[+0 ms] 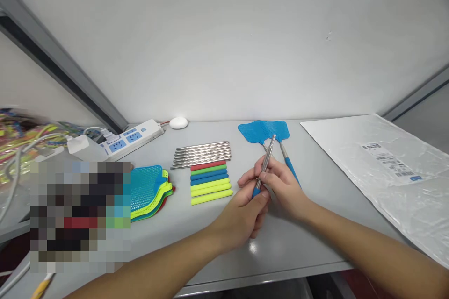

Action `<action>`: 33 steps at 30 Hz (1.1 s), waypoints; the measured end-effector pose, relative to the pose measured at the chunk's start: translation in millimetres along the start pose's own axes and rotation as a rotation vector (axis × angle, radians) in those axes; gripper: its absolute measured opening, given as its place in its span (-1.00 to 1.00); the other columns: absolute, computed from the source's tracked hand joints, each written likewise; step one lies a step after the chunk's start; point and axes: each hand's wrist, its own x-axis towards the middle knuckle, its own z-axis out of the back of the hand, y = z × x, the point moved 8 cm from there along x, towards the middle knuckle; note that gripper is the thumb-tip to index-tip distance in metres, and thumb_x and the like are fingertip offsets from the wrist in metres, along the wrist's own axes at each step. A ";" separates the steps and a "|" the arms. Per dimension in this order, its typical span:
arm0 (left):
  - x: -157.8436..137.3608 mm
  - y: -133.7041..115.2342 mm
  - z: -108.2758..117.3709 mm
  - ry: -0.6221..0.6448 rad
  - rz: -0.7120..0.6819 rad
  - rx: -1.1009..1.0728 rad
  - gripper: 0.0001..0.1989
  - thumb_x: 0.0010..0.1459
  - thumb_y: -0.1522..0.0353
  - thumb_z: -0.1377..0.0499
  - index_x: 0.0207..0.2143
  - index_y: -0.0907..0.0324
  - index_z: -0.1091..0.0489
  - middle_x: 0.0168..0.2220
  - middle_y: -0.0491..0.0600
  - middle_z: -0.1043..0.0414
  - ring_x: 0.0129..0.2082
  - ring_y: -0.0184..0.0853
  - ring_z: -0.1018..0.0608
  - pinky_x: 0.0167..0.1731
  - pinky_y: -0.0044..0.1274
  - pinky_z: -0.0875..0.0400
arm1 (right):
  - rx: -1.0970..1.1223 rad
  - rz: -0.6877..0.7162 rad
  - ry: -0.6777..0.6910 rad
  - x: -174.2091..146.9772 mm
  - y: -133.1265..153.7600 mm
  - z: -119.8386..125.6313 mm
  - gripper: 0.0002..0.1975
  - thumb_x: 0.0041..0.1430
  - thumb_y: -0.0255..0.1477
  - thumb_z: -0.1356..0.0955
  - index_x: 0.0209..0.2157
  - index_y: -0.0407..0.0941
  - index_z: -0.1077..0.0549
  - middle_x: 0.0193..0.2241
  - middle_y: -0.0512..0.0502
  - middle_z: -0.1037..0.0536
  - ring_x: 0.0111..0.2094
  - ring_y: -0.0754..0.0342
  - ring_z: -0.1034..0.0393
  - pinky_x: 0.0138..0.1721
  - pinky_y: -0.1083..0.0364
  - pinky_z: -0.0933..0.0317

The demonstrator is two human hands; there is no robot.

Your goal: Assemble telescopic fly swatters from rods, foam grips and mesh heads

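Observation:
My left hand (250,210) is closed around the blue grip at the lower end of a metal telescopic rod (268,153). The thumb and fingers of my right hand (278,182) pinch the same rod higher up, and its bare tip points up and away. Just beyond lie two blue fly swatters (263,131), their mesh heads overlapping and one blue handle (292,170) showing past my right hand. To the left, several metal rods (203,152) lie in a row above several coloured grip sleeves (210,187) in red, green, blue and yellow.
Stacked mesh swatter heads (147,191) lie at the left, partly covered by a blurred patch. Behind them are a power strip (133,138) with plugs and a white oval device (178,123). A white plastic mailer (354,149) with a label covers the right side of the table.

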 end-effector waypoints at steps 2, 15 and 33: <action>-0.6 1.1 2.6 -0.008 -0.004 0.012 -0.77 0.27 0.15 -0.07 -0.26 0.11 -0.18 -0.56 -0.26 -0.06 -0.67 -0.55 -0.10 -0.69 -0.66 -0.02 | -0.052 0.000 0.074 -1.1 0.1 -4.5 -0.88 0.26 -0.34 -0.30 -0.34 -0.08 -0.34 -0.26 -0.12 -0.61 -0.25 0.05 -0.49 -0.22 0.05 -0.31; -18.7 -39.0 0.7 -0.050 -0.435 0.218 -0.59 0.35 0.11 0.11 -0.11 0.20 -0.36 -0.22 0.02 -0.38 -0.19 -0.26 -0.41 -0.11 -0.44 -0.32 | -0.553 0.606 0.065 -26.2 40.4 -19.2 -0.69 0.38 -0.37 -0.12 -0.33 -0.05 -0.41 -0.27 -0.15 -0.54 -0.14 -0.03 -0.44 -0.15 -0.05 -0.33; -38.9 -50.6 25.6 -0.430 -0.759 0.420 -0.75 0.37 0.22 0.07 0.03 0.02 -0.22 -0.01 0.01 -0.22 -0.03 -0.26 -0.31 0.01 -0.39 -0.23 | -1.029 0.884 -0.149 -28.6 77.2 -15.4 -0.78 0.24 -0.58 -0.19 -0.47 -0.06 -0.23 -0.56 0.00 -0.33 -0.48 0.10 -0.29 -0.47 0.12 -0.18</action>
